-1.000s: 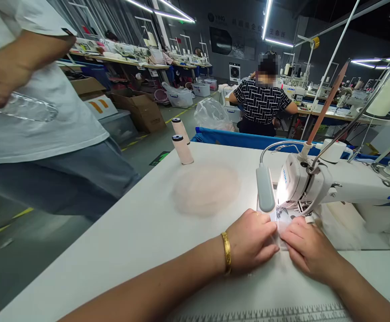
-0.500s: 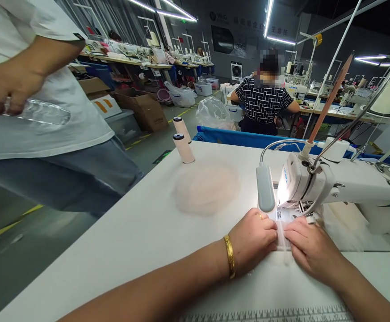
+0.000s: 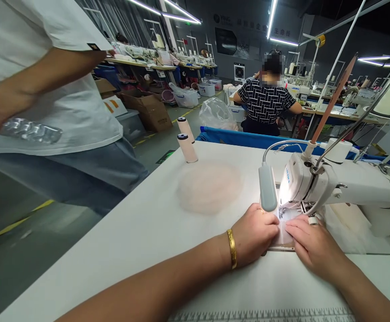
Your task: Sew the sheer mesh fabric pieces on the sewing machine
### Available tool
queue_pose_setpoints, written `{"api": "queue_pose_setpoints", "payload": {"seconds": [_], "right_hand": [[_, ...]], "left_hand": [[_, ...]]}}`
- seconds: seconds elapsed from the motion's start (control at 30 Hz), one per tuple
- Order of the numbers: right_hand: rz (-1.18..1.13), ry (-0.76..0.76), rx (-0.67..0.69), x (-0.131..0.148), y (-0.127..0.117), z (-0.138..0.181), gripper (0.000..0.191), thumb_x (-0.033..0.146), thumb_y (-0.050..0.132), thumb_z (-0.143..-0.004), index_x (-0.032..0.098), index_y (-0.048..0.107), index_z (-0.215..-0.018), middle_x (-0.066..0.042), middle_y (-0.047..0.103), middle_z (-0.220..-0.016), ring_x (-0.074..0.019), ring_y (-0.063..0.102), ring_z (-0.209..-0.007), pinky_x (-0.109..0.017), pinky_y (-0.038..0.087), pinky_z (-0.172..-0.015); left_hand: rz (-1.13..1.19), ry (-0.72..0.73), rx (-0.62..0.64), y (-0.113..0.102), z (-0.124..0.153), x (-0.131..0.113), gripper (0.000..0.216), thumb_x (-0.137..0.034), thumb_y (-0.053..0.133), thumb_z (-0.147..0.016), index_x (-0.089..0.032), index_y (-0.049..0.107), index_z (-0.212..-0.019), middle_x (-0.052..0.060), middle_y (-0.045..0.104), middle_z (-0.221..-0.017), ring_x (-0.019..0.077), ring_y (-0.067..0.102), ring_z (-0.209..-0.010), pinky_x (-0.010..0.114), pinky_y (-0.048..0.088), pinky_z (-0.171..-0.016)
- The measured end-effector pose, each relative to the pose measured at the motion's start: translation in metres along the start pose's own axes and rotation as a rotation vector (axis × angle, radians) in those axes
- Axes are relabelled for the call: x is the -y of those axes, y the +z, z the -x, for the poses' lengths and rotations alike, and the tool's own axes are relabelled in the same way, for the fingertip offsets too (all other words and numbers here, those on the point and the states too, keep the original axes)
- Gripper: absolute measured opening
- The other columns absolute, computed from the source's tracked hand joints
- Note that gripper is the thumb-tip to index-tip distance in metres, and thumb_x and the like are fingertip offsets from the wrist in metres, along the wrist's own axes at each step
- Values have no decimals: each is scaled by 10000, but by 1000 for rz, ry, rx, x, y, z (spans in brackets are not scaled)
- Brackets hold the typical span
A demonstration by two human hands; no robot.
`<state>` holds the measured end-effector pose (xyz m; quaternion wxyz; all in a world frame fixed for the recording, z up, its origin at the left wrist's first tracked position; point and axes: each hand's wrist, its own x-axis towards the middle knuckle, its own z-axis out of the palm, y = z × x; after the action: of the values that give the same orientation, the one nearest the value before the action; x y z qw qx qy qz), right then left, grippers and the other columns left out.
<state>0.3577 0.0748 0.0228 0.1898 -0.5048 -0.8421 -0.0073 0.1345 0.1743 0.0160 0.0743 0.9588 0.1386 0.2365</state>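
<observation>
My left hand (image 3: 257, 235), with a gold bracelet at the wrist, is closed with curled fingers on the left edge of a sheer white fabric (image 3: 283, 233). From the right, my right hand (image 3: 317, 241) grips the same fabric, its fingertips close to the left hand's. A ring-like white band (image 3: 312, 220) sits on one of its fingers. Just beyond both hands is the lit needle area of a white sewing machine (image 3: 295, 179). The fabric lies flat under the presser foot; its part beneath my fingers is hidden.
A grey lamp (image 3: 267, 188) hangs left of the needle. On the white table (image 3: 141, 250) lie a pale sheer heap (image 3: 210, 188) and two pink thread cones (image 3: 187, 147). A ruler (image 3: 258, 314) runs along the front. A person (image 3: 47, 89) stands left, holding a plastic bottle (image 3: 32, 131).
The fabric's loose near end has been drawn toward the needle, baring more of the plate's front edge. The person at left has shifted right, with the bottle lower. My hands stay nearly in place.
</observation>
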Motion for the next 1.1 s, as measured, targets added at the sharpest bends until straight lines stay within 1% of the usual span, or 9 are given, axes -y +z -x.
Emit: {"api": "queue_pose_setpoints", "payload": {"seconds": [0.1, 0.17, 0.27, 0.37, 0.53, 0.63, 0.77, 0.9, 1.1], "right_hand": [[-59, -85, 40, 1, -5, 2, 369, 29, 453, -929, 229, 662, -1157, -88, 714, -1124, -277, 608, -1032, -405, 485, -819], [-94, -103, 58, 3, -7, 2, 369, 22, 455, -923, 235, 662, -1143, -82, 714, -1111, -266, 609, -1017, -398, 485, -818], [-110, -88, 63, 4, -8, 2, 358, 18, 456, -907, 233, 659, -1110, -78, 714, -1068, -263, 609, -999, -397, 485, -820], [-70, -71, 53, 4, -6, 1, 346, 34, 463, -910, 231, 665, -1111, -78, 713, -1030, -263, 615, -955, -383, 481, -779], [8, -54, 1, 1, 0, -1, 369, 37, 459, -902, 230, 678, -1128, -94, 721, -1075, -274, 627, -959, -390, 497, -756], [20, -24, -14, -1, 4, -2, 394, 18, 455, -880, 216, 680, -1136, -103, 719, -1141, -291, 633, -1011, -416, 522, -792], [51, 61, 0, -3, 9, -3, 451, 7, 448, -861, 217, 678, -1186, -102, 716, -1210, -315, 627, -1088, -453, 542, -850], [114, 145, 1, -6, 17, -2, 516, 23, 437, -878, 231, 665, -1291, -97, 693, -1323, -323, 635, -1125, -460, 562, -841], [190, 169, -66, -16, 28, -1, 529, 101, 441, -937, 232, 629, -1414, -134, 724, -1257, -339, 648, -1143, -518, 564, -911]], "left_hand": [[14, 71, -11, 0, 6, -6, 175, -56, 589, -866, -196, 686, -822, 21, 765, -1011, 190, 660, -891, 385, 448, -894], [13, 85, 1, -1, 8, -10, 166, -69, 591, -870, -198, 686, -824, 10, 769, -981, 189, 656, -865, 401, 436, -899], [10, 86, 8, -2, 8, -11, 156, -75, 600, -859, -199, 689, -826, 8, 772, -968, 194, 659, -859, 411, 429, -898], [-13, 77, -7, 0, 8, -8, 176, -53, 594, -850, -200, 686, -817, 16, 770, -948, 197, 666, -853, 411, 435, -904], [-14, 41, -14, 8, 7, 0, 147, -79, 629, -850, -199, 714, -843, 38, 772, -974, 204, 661, -865, 393, 472, -875], [-11, 10, -3, 9, 4, 3, 135, -97, 630, -868, -191, 721, -837, 46, 772, -990, 207, 666, -893, 378, 477, -868], [-50, -34, 22, 6, -3, 5, 196, -106, 583, -925, -194, 719, -816, 42, 752, -935, 194, 655, -873, 366, 462, -870], [-93, -64, 40, 5, -11, 8, 227, -128, 562, -959, -203, 727, -823, 45, 727, -900, 197, 639, -865, 376, 449, -888], [-90, -129, 54, 4, -15, 11, 205, -172, 545, -982, -199, 728, -891, 62, 714, -925, 231, 641, -934, 388, 475, -892]]}}
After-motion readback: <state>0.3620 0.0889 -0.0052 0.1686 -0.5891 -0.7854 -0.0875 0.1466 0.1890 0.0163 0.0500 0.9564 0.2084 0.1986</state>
